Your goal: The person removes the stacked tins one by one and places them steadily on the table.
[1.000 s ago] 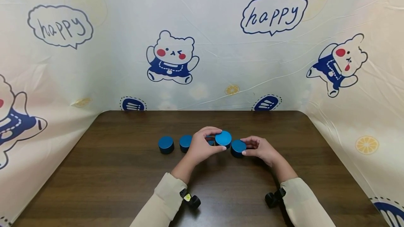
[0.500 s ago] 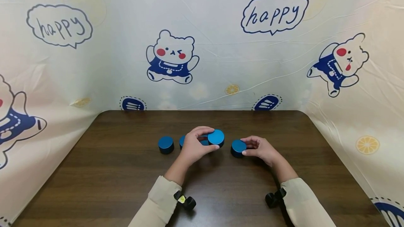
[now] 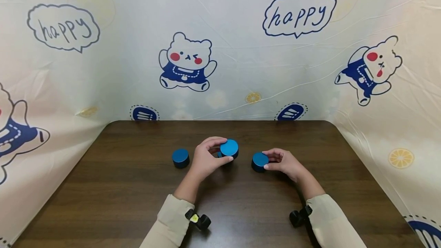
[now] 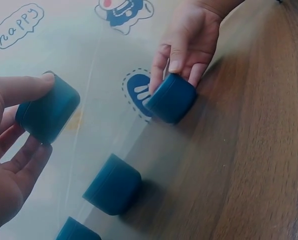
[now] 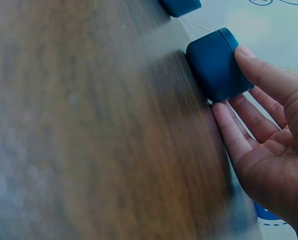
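Note:
Between its thumb and fingers my left hand (image 3: 206, 160) holds a small blue round tin (image 3: 229, 148), raised over the table. In the left wrist view that tin (image 4: 49, 109) is tilted, with the thumb on one end and fingers beneath. My right hand (image 3: 286, 164) pinches a second blue tin (image 3: 259, 162) that stands upright on the table; a lid seam shows on this tin (image 5: 216, 65) in the right wrist view. Another matching tin (image 3: 180, 158) stands to the left of my left hand. Part of one more (image 3: 219, 154) peeks out behind the left fingers.
The dark wooden table (image 3: 138, 202) reaches back to a printed cloth wall (image 3: 237, 49). Two tins stand on the table in the left wrist view, one whole (image 4: 114, 186) and one cut off (image 4: 78, 230) by the lower edge.
My left hand has carried its tin leftward, away from the right hand's tin, covering more of the tins behind. My right hand has stayed in place on its tin.

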The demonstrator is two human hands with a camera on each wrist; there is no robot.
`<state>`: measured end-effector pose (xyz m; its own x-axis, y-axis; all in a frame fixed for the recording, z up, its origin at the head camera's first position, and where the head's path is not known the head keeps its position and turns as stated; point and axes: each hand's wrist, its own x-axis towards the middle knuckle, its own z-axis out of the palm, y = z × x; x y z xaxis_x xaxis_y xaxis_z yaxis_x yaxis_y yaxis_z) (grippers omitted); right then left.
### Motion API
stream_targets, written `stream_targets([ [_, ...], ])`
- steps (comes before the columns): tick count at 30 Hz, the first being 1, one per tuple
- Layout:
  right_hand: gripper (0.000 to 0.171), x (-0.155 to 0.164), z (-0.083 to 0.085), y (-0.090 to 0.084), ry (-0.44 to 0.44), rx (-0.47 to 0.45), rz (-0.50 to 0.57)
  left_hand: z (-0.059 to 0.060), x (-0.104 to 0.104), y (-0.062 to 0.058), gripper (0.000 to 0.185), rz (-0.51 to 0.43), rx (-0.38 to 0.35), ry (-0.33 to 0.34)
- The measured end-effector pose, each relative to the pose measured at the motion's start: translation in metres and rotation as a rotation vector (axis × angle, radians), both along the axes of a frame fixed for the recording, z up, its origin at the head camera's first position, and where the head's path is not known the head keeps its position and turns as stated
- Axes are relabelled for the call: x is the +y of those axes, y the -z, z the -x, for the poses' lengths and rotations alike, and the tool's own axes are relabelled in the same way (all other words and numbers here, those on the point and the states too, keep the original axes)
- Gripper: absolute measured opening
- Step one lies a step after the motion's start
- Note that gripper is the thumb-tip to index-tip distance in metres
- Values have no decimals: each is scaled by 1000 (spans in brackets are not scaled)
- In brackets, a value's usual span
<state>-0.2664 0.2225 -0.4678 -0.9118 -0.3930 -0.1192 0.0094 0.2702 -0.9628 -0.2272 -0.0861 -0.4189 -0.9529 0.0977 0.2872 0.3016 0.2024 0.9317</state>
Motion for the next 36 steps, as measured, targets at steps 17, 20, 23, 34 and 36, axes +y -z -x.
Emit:
stream_targets([
  [17, 52, -1, -1, -4, 5, -6, 4, -3, -8, -4, 50, 43, -15, -9],
  [20, 52, -1, -1, -4, 8, -11, -2, -4, -10, -6, 50, 61, -10, -10],
  [23, 53, -1, -1, -4, 12, -16, -4, -5, -13, -9, 49, 73, -4, -12],
  [34, 52, -4, -3, -2, 18, 2, -20, -7, -26, -14, 52, 93, 22, -26],
  [36, 52, -4, -4, -3, 22, 2, -19, -8, -29, -15, 52, 94, 19, -31],
])
